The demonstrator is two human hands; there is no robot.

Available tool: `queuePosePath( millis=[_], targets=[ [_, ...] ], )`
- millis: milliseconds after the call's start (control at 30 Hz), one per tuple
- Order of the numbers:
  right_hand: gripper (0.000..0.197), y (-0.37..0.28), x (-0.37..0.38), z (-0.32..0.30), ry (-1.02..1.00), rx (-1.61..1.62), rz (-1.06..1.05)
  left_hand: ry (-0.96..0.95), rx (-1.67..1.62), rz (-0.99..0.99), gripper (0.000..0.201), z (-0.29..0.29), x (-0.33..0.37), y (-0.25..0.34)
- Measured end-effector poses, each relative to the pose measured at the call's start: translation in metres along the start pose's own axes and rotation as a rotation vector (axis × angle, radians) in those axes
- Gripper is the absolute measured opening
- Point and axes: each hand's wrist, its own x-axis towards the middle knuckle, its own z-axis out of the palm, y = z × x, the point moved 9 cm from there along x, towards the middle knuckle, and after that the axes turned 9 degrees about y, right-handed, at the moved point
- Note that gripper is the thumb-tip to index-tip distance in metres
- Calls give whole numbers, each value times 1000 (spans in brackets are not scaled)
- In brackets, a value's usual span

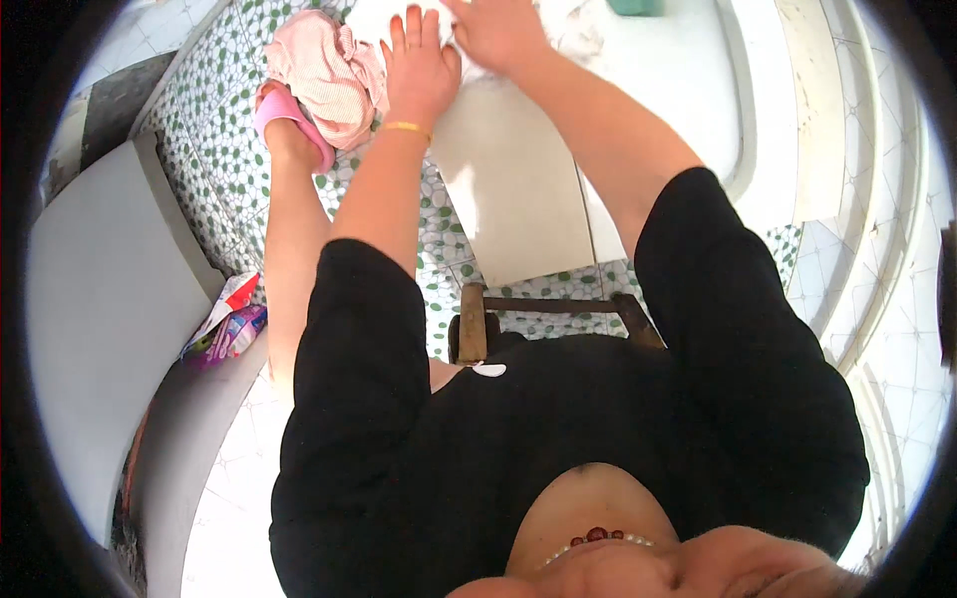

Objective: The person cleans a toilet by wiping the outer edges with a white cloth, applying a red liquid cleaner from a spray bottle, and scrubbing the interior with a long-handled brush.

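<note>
My left hand (423, 72) lies palm down on a white crumpled cloth (578, 32) at the top of the view, its fingers stretched and a little apart. A yellow band circles that wrist. Close beside it, my right hand (498, 36) rests over the same cloth, one finger pointing toward the left hand. The upper edge cuts off most of the right fingers, so their grip is hidden. Left of my hands, a pink striped cloth (324, 75) lies in a heap, touching or nearly touching the left wrist.
A white basin-like fixture (688, 110) with a raised rim stands at right. Part of a green object (636, 7) shows at the top. A pale panel (513, 189) lies before a wooden stool (548, 304). My foot wears a pink slipper (289, 125). Colourful packets (231, 324) lie at left.
</note>
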Motion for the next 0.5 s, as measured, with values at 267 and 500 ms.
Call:
queuePosePath(
  millis=[267,500],
  targets=[
    [46,-65,-164,-43,-61,48,-119,-168,-9,-74,62,-35,-181,66],
    [52,-66,-293,-76,-259,92,-57,-562,66,32,73,-40,-274,132]
  ],
)
